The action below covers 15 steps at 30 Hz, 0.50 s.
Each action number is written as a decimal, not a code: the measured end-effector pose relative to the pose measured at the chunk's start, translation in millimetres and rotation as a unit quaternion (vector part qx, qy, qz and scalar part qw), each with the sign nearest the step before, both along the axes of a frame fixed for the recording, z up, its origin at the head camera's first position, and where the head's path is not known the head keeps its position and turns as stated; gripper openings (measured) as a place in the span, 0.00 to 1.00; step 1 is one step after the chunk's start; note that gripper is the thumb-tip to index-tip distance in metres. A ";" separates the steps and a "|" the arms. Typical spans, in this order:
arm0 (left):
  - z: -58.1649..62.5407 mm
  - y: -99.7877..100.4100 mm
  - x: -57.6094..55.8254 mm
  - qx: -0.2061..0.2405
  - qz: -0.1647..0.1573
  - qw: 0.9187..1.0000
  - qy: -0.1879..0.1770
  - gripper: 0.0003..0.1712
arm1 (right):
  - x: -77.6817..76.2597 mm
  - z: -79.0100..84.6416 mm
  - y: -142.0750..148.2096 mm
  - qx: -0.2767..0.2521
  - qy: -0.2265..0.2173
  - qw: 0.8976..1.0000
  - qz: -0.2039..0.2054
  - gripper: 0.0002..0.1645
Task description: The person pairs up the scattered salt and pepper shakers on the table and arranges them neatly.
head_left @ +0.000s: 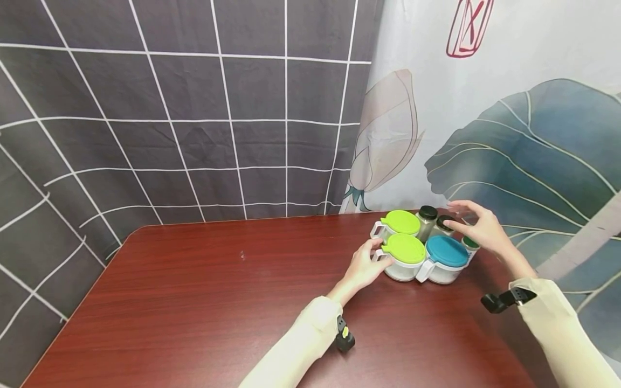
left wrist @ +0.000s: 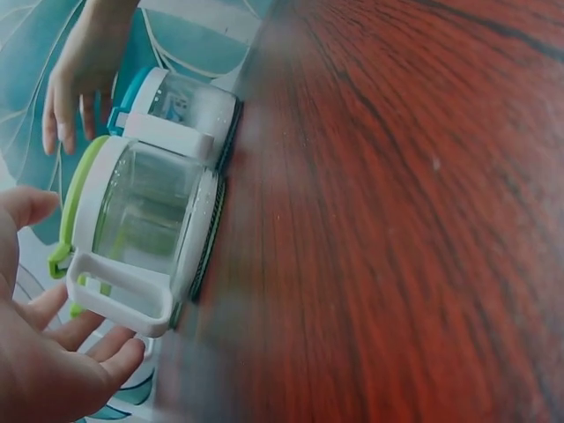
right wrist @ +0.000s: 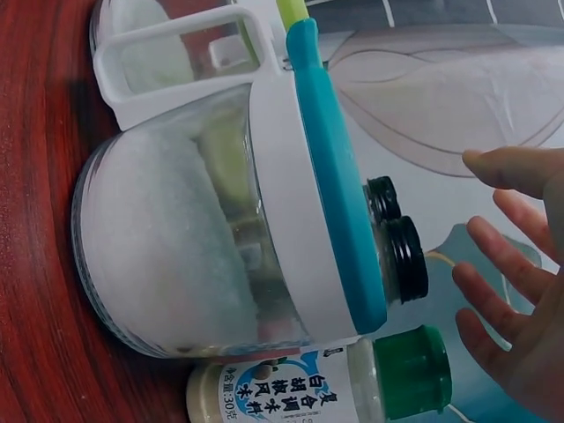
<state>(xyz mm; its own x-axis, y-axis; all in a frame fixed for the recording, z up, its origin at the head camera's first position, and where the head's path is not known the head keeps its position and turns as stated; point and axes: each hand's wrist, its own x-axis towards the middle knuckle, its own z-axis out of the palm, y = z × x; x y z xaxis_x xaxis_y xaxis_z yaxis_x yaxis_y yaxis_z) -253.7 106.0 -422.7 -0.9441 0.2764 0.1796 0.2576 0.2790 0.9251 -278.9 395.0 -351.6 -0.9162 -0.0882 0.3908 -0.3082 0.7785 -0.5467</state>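
My left hand (head_left: pixel 364 268) is at the handle side of the front seasoning jar with a lime-green lid (head_left: pixel 406 249), its fingers spread around the white handle (left wrist: pixel 119 295) without closing on it. Behind stands a second lime-lidded jar (head_left: pixel 401 222). To the right sits a blue-lidded seasoning jar (head_left: pixel 446 251), holding white contents in the right wrist view. Over the far right of the group hovers my right hand (head_left: pixel 480 229), fingers apart and loosely bent, close to two black-capped bottles (right wrist: pixel 407 258). A green-capped white pepper shaker (right wrist: pixel 410 374) is beside the blue-lidded jar, partly hidden in the head view.
The group stands near the back right edge of a reddish-brown wooden table (head_left: pixel 218 291). Behind hang a dark grid-patterned cloth (head_left: pixel 252 91) and a pale cloth with leaf prints (head_left: pixel 529 140). Both wrists carry black cameras (head_left: pixel 344 338).
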 end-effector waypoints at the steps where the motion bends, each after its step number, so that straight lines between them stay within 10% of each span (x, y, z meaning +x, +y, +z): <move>1: -0.1 0.1 -0.3 0.000 -0.001 1.000 -0.001 0.33 | -0.8 -0.3 0.5 0.001 -0.001 1.000 0.000 0.30; 15: 0.5 3.1 0.5 -0.002 0.007 1.000 -0.006 0.32 | -10.3 -0.1 15.9 -0.008 -0.035 0.999 0.028 0.29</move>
